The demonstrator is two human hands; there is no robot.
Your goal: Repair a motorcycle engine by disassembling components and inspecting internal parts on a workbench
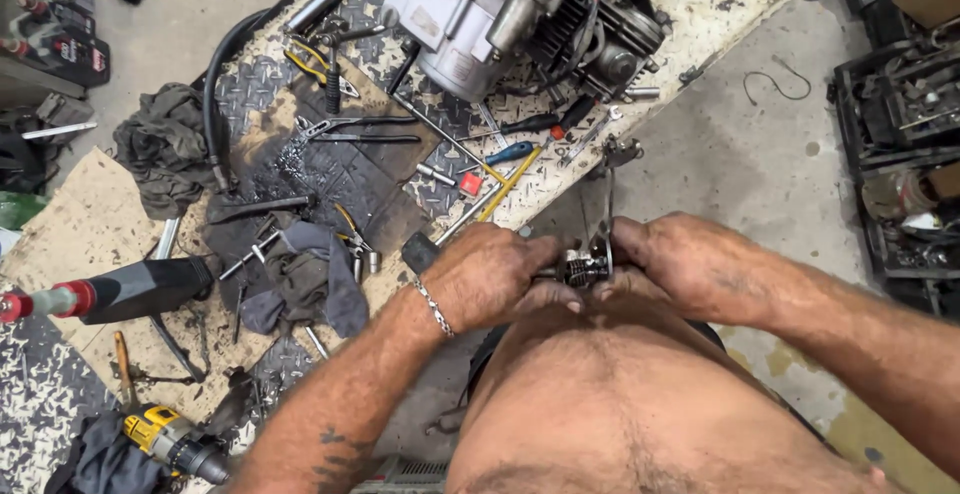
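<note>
Small metal part mostly hidden between hands, hard to identify. Left hand and right hand meet off the bench's near edge, fingers closed around it.

Both hands, left hand and right hand, around perhaps a small gear shaft.

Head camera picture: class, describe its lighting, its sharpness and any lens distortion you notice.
Head view: even, soft light with faint shadows and no strong glare; the left hand and right hand on the small metal part look slightly soft; the engine is clear; the wide lens bends the edges, stretching the yellow drill.
</note>
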